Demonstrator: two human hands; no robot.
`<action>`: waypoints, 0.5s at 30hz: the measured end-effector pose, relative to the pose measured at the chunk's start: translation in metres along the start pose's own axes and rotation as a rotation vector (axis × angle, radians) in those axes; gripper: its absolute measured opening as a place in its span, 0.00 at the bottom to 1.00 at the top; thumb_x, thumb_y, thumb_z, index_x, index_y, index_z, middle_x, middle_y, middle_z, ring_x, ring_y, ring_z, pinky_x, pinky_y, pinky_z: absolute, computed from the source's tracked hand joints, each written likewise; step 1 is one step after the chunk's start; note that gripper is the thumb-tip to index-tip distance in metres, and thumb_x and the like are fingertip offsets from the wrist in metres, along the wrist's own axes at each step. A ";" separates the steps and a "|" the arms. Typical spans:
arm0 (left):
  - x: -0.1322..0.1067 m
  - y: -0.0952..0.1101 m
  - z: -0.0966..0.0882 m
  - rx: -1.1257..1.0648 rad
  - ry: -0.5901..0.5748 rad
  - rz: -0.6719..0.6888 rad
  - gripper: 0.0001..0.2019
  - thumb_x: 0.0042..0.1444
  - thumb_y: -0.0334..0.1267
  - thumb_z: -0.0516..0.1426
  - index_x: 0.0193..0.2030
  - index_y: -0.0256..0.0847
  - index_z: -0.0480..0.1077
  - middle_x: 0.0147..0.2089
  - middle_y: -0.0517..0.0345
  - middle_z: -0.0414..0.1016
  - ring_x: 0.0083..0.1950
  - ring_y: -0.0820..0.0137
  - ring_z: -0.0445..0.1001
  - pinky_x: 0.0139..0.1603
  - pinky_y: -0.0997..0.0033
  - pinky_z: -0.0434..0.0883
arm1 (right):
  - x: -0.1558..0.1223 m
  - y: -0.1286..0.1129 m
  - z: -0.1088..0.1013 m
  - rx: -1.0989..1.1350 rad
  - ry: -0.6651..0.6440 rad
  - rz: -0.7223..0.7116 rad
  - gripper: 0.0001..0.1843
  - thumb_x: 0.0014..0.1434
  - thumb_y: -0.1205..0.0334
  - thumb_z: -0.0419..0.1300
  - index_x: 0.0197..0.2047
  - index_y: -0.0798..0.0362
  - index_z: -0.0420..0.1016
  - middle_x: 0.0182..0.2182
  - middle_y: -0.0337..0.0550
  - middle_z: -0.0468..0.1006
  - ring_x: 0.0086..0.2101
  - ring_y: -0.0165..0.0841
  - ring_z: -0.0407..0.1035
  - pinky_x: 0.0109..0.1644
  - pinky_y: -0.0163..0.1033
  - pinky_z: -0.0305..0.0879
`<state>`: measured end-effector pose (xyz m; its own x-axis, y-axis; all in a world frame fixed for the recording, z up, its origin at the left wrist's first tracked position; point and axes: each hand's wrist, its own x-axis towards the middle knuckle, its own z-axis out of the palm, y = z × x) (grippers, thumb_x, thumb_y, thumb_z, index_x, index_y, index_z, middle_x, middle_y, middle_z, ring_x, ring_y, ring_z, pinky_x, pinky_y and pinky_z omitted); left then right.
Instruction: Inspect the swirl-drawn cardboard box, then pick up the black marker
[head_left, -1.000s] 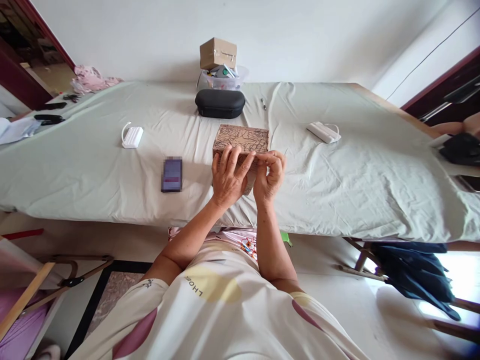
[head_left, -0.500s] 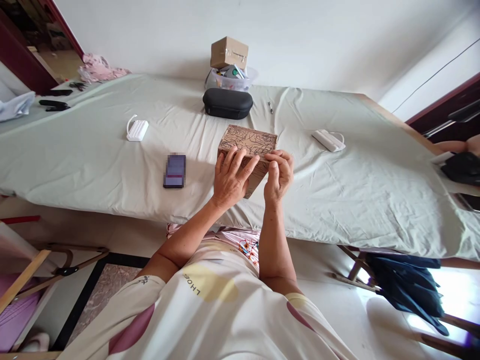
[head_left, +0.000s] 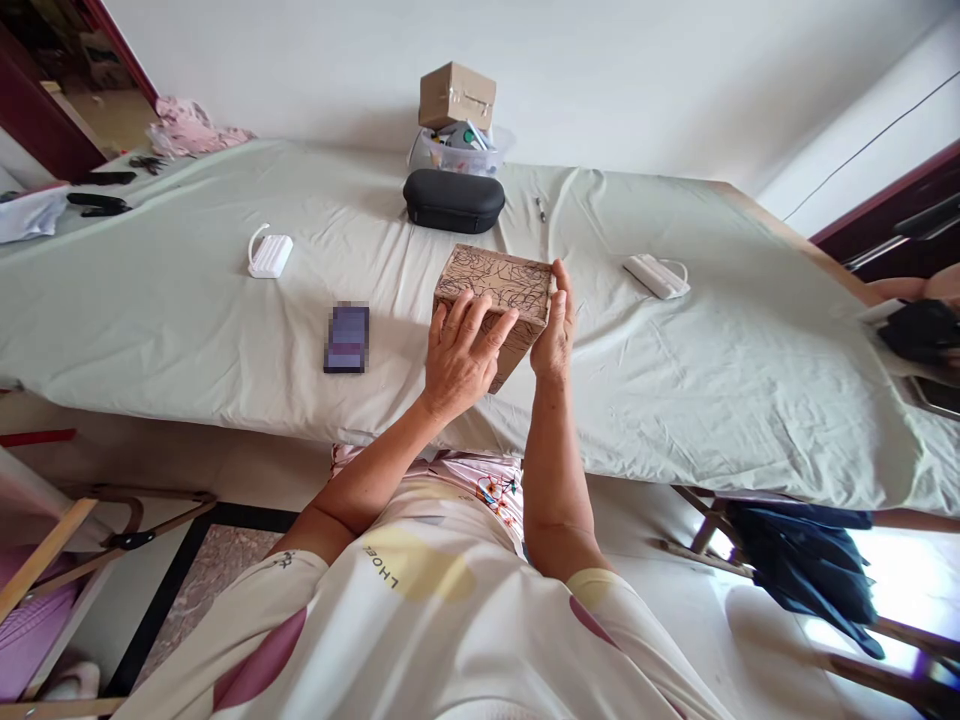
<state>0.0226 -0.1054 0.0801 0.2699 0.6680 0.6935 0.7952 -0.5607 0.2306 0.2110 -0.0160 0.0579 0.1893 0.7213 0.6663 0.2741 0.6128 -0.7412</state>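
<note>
A brown cardboard box covered in black scribbles [head_left: 501, 283] is held tilted above the sheet-covered table [head_left: 712, 380], near its front edge. My left hand [head_left: 459, 355] lies over the box's near face with the fingers spread and pressed against it. My right hand [head_left: 556, 325] holds the box's right end, fingers straight up along that side. Both hands grip the box together.
A phone [head_left: 346, 338] lies left of the box. Two white devices [head_left: 268, 254] [head_left: 657, 275] lie on either side, a black case [head_left: 454, 200] and a tub with a cardboard box on top [head_left: 456, 95] stand behind. Another person's arm and a black object [head_left: 922, 325] are at the right edge.
My right hand has gone from a pinch at the box's top edge to a flat hold on its right end. The box has tilted a little more.
</note>
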 end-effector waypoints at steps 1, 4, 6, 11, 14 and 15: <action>-0.001 0.000 0.000 -0.006 0.003 0.002 0.28 0.72 0.35 0.54 0.77 0.51 0.65 0.81 0.50 0.64 0.86 0.51 0.53 0.86 0.38 0.48 | -0.004 0.001 0.002 0.005 0.010 0.020 0.34 0.76 0.33 0.43 0.76 0.35 0.66 0.74 0.41 0.69 0.76 0.43 0.61 0.81 0.64 0.56; -0.003 -0.002 0.001 -0.027 0.016 0.003 0.28 0.72 0.36 0.54 0.77 0.52 0.65 0.80 0.50 0.64 0.86 0.51 0.52 0.86 0.39 0.47 | -0.018 -0.001 0.004 0.004 0.002 0.092 0.33 0.76 0.34 0.44 0.73 0.37 0.70 0.70 0.42 0.75 0.72 0.42 0.66 0.79 0.63 0.61; -0.003 -0.003 0.001 -0.040 0.022 0.004 0.27 0.72 0.38 0.54 0.77 0.52 0.66 0.80 0.50 0.64 0.86 0.51 0.52 0.86 0.39 0.48 | -0.030 -0.004 0.003 -0.014 -0.024 0.138 0.33 0.76 0.34 0.45 0.70 0.40 0.73 0.65 0.44 0.79 0.68 0.42 0.71 0.77 0.61 0.66; -0.003 -0.005 0.006 -0.069 0.036 0.003 0.27 0.73 0.42 0.55 0.77 0.50 0.65 0.81 0.48 0.62 0.87 0.50 0.49 0.87 0.39 0.46 | -0.060 -0.001 -0.003 -0.061 -0.055 0.273 0.34 0.74 0.32 0.47 0.67 0.44 0.75 0.64 0.47 0.81 0.66 0.42 0.73 0.73 0.57 0.70; -0.003 -0.005 0.009 -0.088 0.048 0.002 0.28 0.73 0.47 0.56 0.77 0.48 0.64 0.82 0.45 0.60 0.87 0.48 0.47 0.86 0.37 0.43 | -0.074 0.007 -0.003 -0.136 -0.069 0.315 0.38 0.73 0.29 0.45 0.67 0.46 0.75 0.64 0.49 0.81 0.65 0.43 0.73 0.73 0.57 0.70; -0.003 -0.005 0.009 -0.093 0.053 0.001 0.29 0.73 0.50 0.57 0.77 0.48 0.64 0.82 0.44 0.59 0.88 0.47 0.46 0.86 0.35 0.42 | -0.077 0.009 -0.003 -0.168 -0.062 0.324 0.39 0.73 0.28 0.44 0.68 0.46 0.75 0.64 0.50 0.81 0.65 0.44 0.73 0.73 0.57 0.70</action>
<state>0.0230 -0.0999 0.0705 0.2401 0.6419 0.7283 0.7405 -0.6062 0.2901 0.2018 -0.0667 -0.0001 0.2356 0.8906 0.3890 0.3611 0.2913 -0.8858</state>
